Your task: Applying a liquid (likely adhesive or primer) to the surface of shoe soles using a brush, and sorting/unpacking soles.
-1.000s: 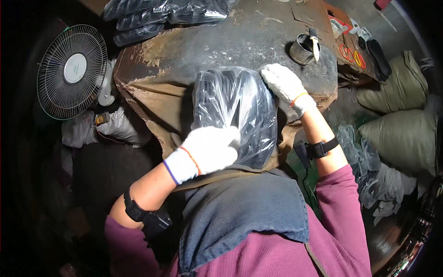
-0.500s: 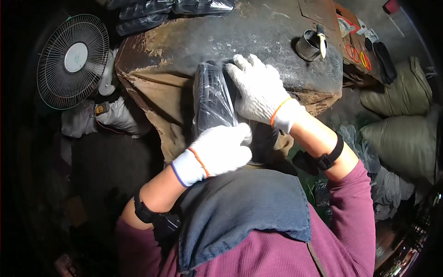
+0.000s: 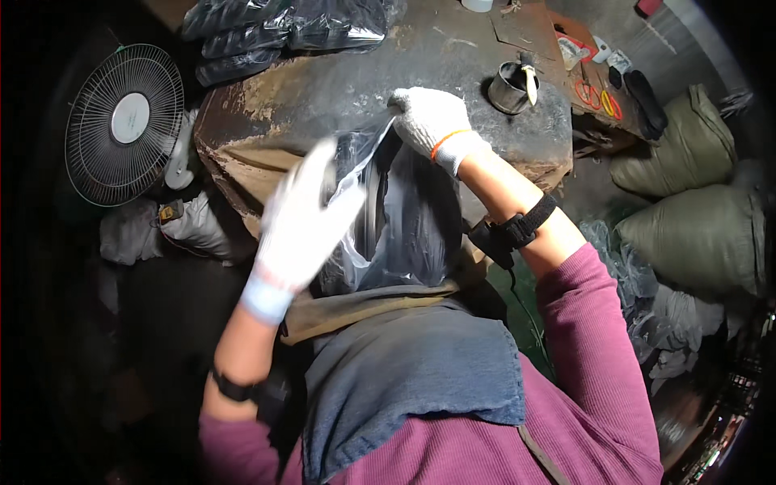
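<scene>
A dark bundle (image 3: 424, 214) in thin, glossy plastic film lies on my lap, against the table's near edge. Its film gapes in the middle, showing black ridged material (image 3: 371, 212) inside. At the far end of this gap my right hand (image 3: 430, 120), in a white knit glove, is closed on the raised edge of the plastic film (image 3: 377, 144). My left hand (image 3: 297, 214), gloved the same way, is at the bundle's left side. Motion blurs it, but its fingers are stretched out and the thumb stands apart. Whether it touches the film is unclear.
Several dark plastic-wrapped bundles (image 3: 287, 32) are stacked on the worn table (image 3: 453, 48) at the far left. A metal cup (image 3: 509, 90) holding a brush stands at the right. Scissors (image 3: 598, 99) lie beyond it. A fan (image 3: 125, 121) stands left; stuffed green sacks (image 3: 695, 234) sit right.
My left hand has swung left and away from the bundle's near end. My right hand has closed on the film, which now gapes open. The bundle has shifted nearer to me.
</scene>
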Demonstrator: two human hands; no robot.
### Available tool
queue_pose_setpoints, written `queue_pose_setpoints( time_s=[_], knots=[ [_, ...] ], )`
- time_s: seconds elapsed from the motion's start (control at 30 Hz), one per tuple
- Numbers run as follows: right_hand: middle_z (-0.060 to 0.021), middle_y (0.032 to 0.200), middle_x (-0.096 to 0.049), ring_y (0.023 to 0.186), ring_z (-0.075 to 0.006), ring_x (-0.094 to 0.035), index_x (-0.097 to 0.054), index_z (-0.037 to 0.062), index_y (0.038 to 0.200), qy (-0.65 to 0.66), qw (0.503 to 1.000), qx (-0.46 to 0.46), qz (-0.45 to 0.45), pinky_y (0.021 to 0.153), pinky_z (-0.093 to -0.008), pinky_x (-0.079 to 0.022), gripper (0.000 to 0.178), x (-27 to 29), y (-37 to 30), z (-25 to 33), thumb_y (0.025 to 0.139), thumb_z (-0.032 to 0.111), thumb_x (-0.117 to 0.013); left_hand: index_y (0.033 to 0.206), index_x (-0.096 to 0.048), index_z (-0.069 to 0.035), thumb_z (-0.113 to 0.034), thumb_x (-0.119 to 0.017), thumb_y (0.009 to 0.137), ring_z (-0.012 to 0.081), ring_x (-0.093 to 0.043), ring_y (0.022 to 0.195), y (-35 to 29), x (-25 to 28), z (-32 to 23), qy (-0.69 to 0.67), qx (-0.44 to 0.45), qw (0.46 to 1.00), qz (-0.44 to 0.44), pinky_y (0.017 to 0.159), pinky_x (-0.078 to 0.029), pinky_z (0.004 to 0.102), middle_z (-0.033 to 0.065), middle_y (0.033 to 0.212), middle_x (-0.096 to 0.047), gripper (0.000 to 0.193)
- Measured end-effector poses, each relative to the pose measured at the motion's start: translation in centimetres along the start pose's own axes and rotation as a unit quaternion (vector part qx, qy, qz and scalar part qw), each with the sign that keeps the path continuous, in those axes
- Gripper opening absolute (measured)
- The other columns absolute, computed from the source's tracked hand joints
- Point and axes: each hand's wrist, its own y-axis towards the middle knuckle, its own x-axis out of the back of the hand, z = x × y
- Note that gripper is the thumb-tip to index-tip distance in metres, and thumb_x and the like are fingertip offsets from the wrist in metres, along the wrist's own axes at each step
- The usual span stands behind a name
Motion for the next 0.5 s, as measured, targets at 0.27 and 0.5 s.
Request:
queue_pose_setpoints(
  time_s=[0.27,0.5],
  knots=[
    [-0.0211,0.106,-0.077,0.103,-0.0397,-0.074,-0.078,0.0072,0.101,-0.081,0.99,-0.082,0.076,0.092,-0.0467,-0.059,0.027,0.1,-3.2,-4.8,0.093,0.018,-0.055,0.131,-0.071,-0.01,-0.027,-0.051,0.103,0.0376,-0.063,0.127,12.6,-7.8,7.4,0.232,0.001,0.963,0.134,0.108,-0.052,0.0453,0.0172,0.134,-0.069,0.038],
    [-0.0109,0.097,-0.077,0.089,-0.0222,-0.072,-0.078,0.0028,0.115,0.388,0.893,-0.201,-0.105,0.081,-0.0355,-0.057,0.029,0.1,-7.0,-5.3,0.102,0.019,-0.057,0.129,-0.07,0.003,-0.007,-0.046,0.106,0.016,-0.067,0.11,10.1,-7.5,15.4,-0.489,0.231,0.841,0.0,0.1,-0.051,0.0279,0.0088,0.123,-0.075,0.035]
  ],
)
